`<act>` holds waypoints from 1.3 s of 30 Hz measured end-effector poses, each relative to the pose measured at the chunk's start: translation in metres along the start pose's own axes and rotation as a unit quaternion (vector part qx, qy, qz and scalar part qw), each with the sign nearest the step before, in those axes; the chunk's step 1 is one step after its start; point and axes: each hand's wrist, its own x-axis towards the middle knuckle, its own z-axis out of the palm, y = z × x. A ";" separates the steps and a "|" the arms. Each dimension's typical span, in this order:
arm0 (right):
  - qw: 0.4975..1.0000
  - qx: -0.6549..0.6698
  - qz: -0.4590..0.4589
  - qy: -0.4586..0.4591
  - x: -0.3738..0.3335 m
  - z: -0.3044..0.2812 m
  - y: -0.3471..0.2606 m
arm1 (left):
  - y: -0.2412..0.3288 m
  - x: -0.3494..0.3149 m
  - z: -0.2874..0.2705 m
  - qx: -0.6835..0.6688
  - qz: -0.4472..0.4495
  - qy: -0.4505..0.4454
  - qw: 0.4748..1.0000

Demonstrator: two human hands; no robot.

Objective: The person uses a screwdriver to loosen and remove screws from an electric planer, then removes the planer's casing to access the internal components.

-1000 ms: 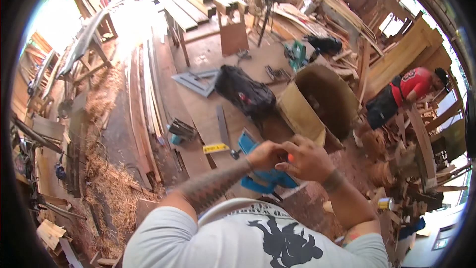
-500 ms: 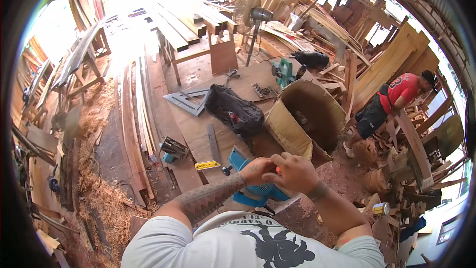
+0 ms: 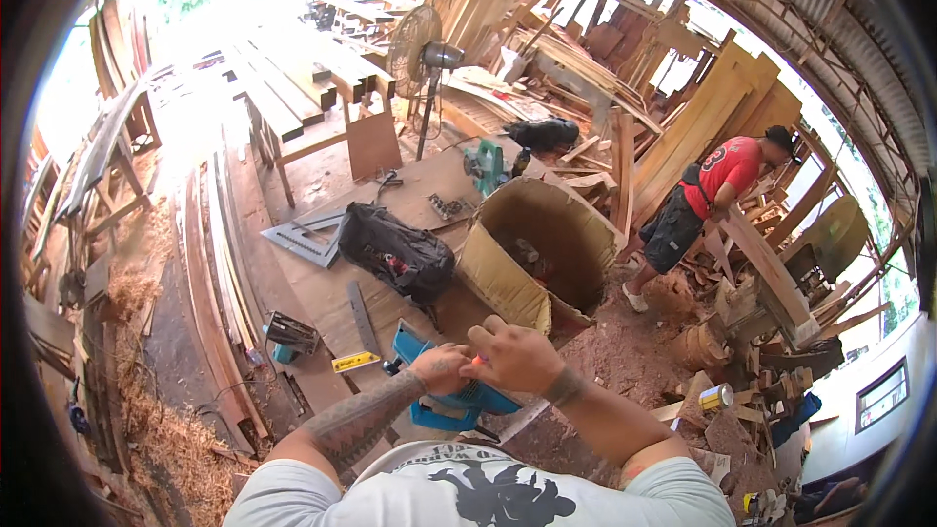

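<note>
A blue power tool (image 3: 451,404) lies just below my hands, partly covered by them. My left hand (image 3: 441,369) is closed above the tool, its fingertips hidden. Close on its right, my right hand (image 3: 517,357) is curled, with a small orange-red piece (image 3: 477,361) showing at its fingers. What kind of thing that piece belongs to is hidden. Left of the tool are a yellow-ended square (image 3: 355,361) with a dark blade (image 3: 362,317) and a second blue power tool (image 3: 290,336). A black tool bag (image 3: 395,252) stands open farther off.
A large cardboard container (image 3: 508,278) stands right of the bag, with a metal triangle square (image 3: 310,236) to the bag's left. A green power tool (image 3: 483,168) and a standing fan (image 3: 415,54) are farther away. Another person in red (image 3: 727,171) bends over timber at right. Shavings (image 3: 156,410) cover the left floor.
The view has swung right, so the surroundings sit farther left in it. My right hand's fingers have lifted slightly away from my left hand, still beside the orange-red piece.
</note>
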 end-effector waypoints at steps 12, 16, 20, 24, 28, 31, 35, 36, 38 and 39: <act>0.983 0.136 -0.123 0.019 0.001 0.003 0.013 | 0.022 -0.010 -0.011 0.014 -0.025 0.045 0.999; 0.986 -0.076 0.138 -0.059 0.005 -0.012 -0.004 | -0.006 -0.009 0.029 0.075 0.029 0.115 0.990; 0.999 -0.004 0.023 -0.027 0.001 -0.020 0.013 | 0.014 -0.014 0.018 0.110 0.000 0.134 0.985; 0.998 0.068 0.003 -0.013 0.003 -0.027 0.021 | 0.014 -0.016 0.018 0.106 -0.028 0.210 0.971; 0.984 0.121 0.089 0.097 -0.008 -0.043 0.023 | -0.006 -0.012 -0.013 0.133 0.005 0.276 0.952; 0.949 0.176 0.130 0.226 -0.010 -0.048 0.028 | -0.074 -0.024 -0.024 0.166 -0.016 0.324 0.931; 0.915 0.232 0.159 0.290 -0.017 -0.043 0.028 | -0.135 -0.047 -0.035 -0.106 -0.334 0.329 0.877; 0.935 0.170 0.168 0.261 -0.010 -0.038 0.023 | -0.158 -0.064 -0.017 -0.106 -0.389 0.310 0.861; 0.959 0.115 0.112 0.232 0.001 -0.020 0.024 | -0.177 -0.081 0.021 -0.110 -0.383 0.274 0.875; 0.975 0.060 0.054 0.205 0.008 -0.011 0.023 | -0.179 -0.081 0.033 -0.110 -0.373 0.239 0.890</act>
